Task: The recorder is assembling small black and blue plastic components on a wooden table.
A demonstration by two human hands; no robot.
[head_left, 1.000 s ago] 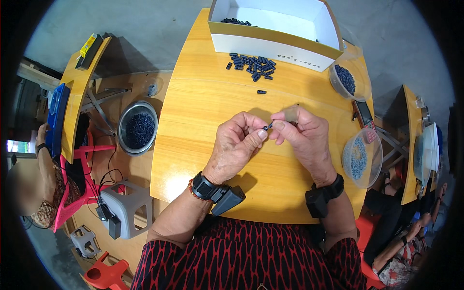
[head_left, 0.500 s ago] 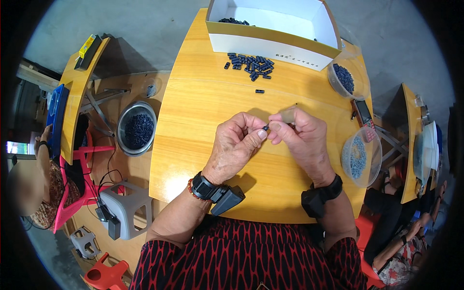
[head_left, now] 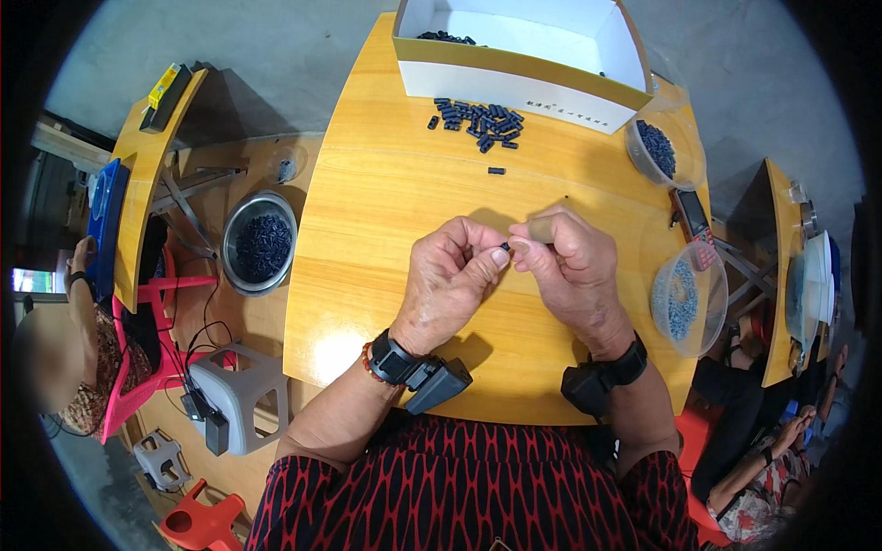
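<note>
Over the middle of the wooden table, my left hand pinches a small black cylindrical piece between thumb and forefinger. My right hand meets it from the other side, thumb and fingers closed together by the piece's end. Whatever lies in that right pinch is too small or hidden to tell. A tan cover wraps one right finger. Beyond the hands lies a single black cylinder, and farther off a loose pile of black cylinders.
A white and gold box stands at the far edge. On the right are a clear tub of dark pieces, a phone and a clear tub of grey bits. A metal basin sits left. Other people sit on both sides.
My right hand has shifted slightly and turned, its covered finger now more curled. The left hand keeps its pinch on the black piece, nearly in place.
</note>
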